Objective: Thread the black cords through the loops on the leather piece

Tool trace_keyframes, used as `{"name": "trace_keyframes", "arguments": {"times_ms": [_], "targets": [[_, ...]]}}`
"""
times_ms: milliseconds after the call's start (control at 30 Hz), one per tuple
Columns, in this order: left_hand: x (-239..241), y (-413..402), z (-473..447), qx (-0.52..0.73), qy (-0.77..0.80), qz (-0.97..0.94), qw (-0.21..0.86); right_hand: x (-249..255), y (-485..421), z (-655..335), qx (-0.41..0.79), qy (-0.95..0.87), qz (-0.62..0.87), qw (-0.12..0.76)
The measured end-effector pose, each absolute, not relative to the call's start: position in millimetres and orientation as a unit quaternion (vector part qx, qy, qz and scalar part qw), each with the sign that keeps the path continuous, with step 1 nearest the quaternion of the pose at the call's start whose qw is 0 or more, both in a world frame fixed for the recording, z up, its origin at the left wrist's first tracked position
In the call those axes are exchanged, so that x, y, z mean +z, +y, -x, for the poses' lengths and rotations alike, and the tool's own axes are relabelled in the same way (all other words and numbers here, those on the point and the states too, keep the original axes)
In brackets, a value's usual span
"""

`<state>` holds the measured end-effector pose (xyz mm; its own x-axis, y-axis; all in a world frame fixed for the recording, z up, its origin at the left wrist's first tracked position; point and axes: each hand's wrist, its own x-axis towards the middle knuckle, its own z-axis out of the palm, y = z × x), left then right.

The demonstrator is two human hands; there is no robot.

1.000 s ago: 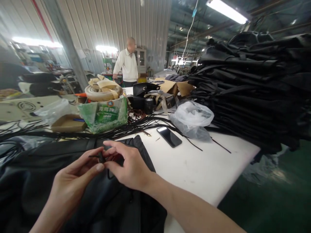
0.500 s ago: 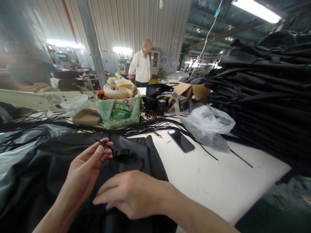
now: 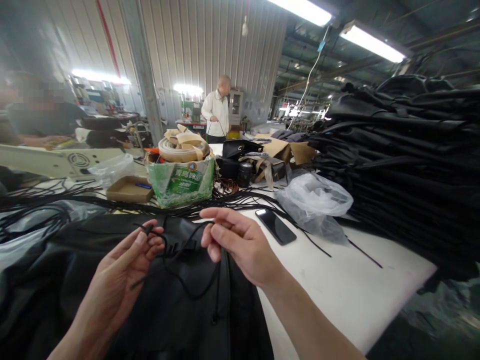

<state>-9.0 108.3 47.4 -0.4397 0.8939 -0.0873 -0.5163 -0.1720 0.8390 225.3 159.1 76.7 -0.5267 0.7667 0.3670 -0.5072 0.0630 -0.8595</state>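
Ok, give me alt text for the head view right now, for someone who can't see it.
Two bare hands hold a thin black cord above a black garment on a white table: the left hand pinches one end, the right hand lifts a loop. A phone and clear plastic bag lie beyond.

Black cord (image 3: 187, 280) (thin), looped, sagging over black fabric (image 3: 75, 260)

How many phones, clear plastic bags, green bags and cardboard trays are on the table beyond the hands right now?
Phone: 1
Clear plastic bags: 2, one by the phone, one by the tray
Green bag: 1
Cardboard tray: 1
Total: 5
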Motion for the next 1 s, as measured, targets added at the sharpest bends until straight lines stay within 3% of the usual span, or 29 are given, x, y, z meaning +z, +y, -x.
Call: {"name": "trace_keyframes", "arguments": {"times_ms": [300, 533, 733, 1000], "targets": [[53, 108, 2, 0.721, 0.436, -0.223, 0.491, 84, 166, -230, 0.696, -0.446, 0.128, 0.548], [50, 106, 1, 0.689, 0.470, -0.252, 0.491, 88, 176, -242, 0.623, -0.439, 0.183, 0.621], [50, 107, -3, 0.675, 0.488, -0.253, 0.492, 83, 172, -234, 0.641, -0.490, 0.180, 0.564], [38, 108, 2, 0.654, 0.504, -0.300, 0.478, 67, 160, -217, 0.577, -0.587, 0.214, 0.526]]}}
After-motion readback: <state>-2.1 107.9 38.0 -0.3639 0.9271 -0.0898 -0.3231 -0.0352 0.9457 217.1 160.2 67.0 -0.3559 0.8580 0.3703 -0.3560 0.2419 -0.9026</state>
